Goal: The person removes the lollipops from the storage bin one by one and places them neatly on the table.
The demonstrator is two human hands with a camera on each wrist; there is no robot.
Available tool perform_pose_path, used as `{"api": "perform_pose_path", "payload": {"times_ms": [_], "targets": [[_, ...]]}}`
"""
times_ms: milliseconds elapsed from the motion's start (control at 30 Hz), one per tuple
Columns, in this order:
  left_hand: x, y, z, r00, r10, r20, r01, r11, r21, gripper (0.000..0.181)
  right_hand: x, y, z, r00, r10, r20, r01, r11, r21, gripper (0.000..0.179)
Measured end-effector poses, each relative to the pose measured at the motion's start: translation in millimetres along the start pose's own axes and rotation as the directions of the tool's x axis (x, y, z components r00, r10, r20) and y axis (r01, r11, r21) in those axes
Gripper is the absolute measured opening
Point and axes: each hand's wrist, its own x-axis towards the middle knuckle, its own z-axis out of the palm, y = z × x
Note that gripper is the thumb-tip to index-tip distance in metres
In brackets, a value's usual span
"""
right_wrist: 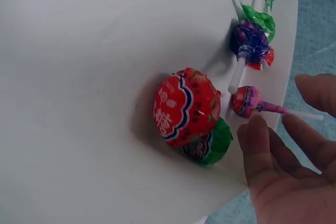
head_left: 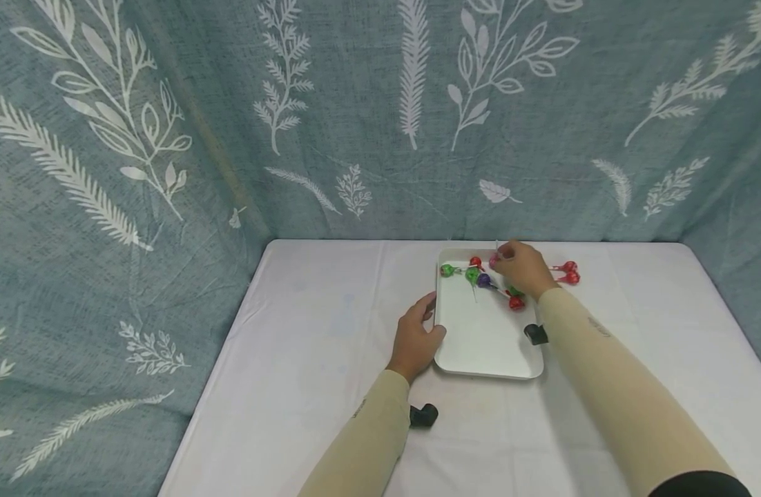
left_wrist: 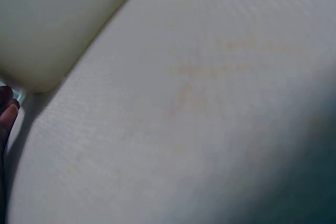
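Observation:
A white tray [head_left: 480,345] lies on the table with several wrapped lollipops towards its far end. My left hand [head_left: 416,342] grips the tray's left edge; in the left wrist view only some fingers [left_wrist: 7,114] show beside the tray's rim. Over the tray's far right part is my right hand [right_wrist: 294,156], its thumb and fingers spread apart around the stick of a pink lollipop [right_wrist: 247,101]. Close by lie a red lollipop [right_wrist: 186,106] on top of a green one [right_wrist: 212,142], and a purple lollipop [right_wrist: 249,40].
Two red lollipops [head_left: 569,277] lie on the white-covered table [head_left: 331,331], right of the tray. Another green lollipop [head_left: 447,270] is at the tray's far left corner. A blue leaf-patterned curtain [head_left: 368,117] hangs behind the table.

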Motion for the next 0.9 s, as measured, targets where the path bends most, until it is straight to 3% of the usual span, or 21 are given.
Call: {"api": "perform_pose_path", "payload": {"times_ms": [133,533,900], "targets": [[0.3,0.9,0.9,1.000,-0.002,-0.003,0.002,1.000,-0.009,0.066,4.1,2,5,1.000,-0.005,0.016,0.005,1.000,-0.005,0.046],[2.3,3.3,2.7,1.000,0.007,-0.008,-0.007,1.000,-0.015,0.067,11.6,3,17,0.989,-0.149,0.024,0.151,0.981,-0.124,0.036],[3.3,6.1,3.5,1.000,-0.003,-0.016,0.003,1.000,-0.010,0.066,18.0,5,24,0.982,-0.187,-0.001,0.183,0.964,-0.195,0.033]]}}
